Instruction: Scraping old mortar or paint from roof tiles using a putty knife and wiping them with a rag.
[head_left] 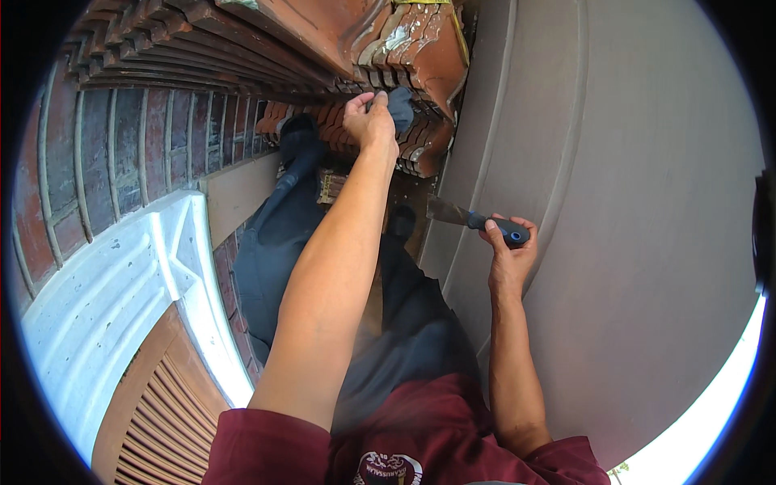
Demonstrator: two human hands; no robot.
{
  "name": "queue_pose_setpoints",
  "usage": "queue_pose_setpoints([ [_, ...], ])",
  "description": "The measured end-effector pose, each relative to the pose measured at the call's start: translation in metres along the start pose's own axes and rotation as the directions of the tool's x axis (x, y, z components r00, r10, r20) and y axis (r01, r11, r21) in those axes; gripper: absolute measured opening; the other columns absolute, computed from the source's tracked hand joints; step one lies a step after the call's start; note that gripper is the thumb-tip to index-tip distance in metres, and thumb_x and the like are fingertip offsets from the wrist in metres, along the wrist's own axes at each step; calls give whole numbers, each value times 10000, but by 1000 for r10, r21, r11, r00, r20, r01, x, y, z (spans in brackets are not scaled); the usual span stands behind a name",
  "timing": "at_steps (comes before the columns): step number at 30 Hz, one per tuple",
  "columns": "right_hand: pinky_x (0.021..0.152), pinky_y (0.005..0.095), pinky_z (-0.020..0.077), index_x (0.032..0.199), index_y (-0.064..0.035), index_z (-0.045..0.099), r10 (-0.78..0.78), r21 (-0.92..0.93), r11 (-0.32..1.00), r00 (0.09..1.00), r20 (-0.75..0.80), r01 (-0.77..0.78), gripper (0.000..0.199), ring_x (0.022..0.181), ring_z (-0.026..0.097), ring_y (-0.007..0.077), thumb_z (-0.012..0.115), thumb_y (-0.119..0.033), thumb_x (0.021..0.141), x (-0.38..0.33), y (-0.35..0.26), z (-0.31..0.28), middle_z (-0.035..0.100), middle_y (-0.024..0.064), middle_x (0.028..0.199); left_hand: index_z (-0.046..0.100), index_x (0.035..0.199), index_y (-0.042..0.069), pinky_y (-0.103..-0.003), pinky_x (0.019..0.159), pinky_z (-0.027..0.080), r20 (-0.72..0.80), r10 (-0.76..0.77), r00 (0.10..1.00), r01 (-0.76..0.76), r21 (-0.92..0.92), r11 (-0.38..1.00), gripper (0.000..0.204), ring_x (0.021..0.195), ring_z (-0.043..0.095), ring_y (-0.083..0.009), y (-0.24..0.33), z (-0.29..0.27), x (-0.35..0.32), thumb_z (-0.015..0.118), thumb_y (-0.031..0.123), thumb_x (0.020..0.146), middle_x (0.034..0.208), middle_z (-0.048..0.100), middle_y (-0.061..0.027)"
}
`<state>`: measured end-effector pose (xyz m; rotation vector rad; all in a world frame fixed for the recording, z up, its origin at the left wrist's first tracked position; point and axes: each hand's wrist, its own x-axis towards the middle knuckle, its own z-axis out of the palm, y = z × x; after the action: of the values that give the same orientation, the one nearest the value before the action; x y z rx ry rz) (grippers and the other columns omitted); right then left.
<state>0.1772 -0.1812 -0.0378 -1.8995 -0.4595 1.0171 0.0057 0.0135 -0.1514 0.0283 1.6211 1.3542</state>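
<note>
Overhead, left hand (pixel 370 121) pinching dark cloth (pixel 399 107) against brick ledge (pixel 420 73), right hand (pixel 508 246) gripping scraper (pixel 477 219).

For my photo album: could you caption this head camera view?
Left hand presses a dark cloth on red moulding; right hand holds a putty knife.

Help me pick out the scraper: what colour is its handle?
Black, with a blue end cap, on the scraper in the head view.

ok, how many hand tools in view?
1: a putty knife in the right hand, by the grey wall. The left hand only presses a dark cloth on the brickwork. Others may be hidden.
</note>
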Motion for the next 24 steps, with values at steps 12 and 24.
queue_pose_setpoints([
  [12, 807, 355, 620, 1106, -18, 480, 30, 47, 999, 998, -63, -27, 414, 934, 676, 231, 782, -33, 824, 3, 20, -19, 673, 200, 1076, 624, 1033, 8, -333, 793, 544, -234, 8, 972, -25, -70, 997, 238, 888, 640, -200, 11, -28, 26, 698, -18, 809, 1005, 660, -102],
  [24, 819, 357, 621, 1077, -4, 535, 87, 175, 982, 994, -63, -75, 324, 936, 681, 235, 754, -6, 839, 1, 17, 0, 664, 204, 1094, 589, 1083, -5, -464, 883, 551, -71, -113, 991, 74, -413, 907, 233, 1010, 670, -309, 14, -11, 29, 562, 81, 869, 1084, 654, -156],
])
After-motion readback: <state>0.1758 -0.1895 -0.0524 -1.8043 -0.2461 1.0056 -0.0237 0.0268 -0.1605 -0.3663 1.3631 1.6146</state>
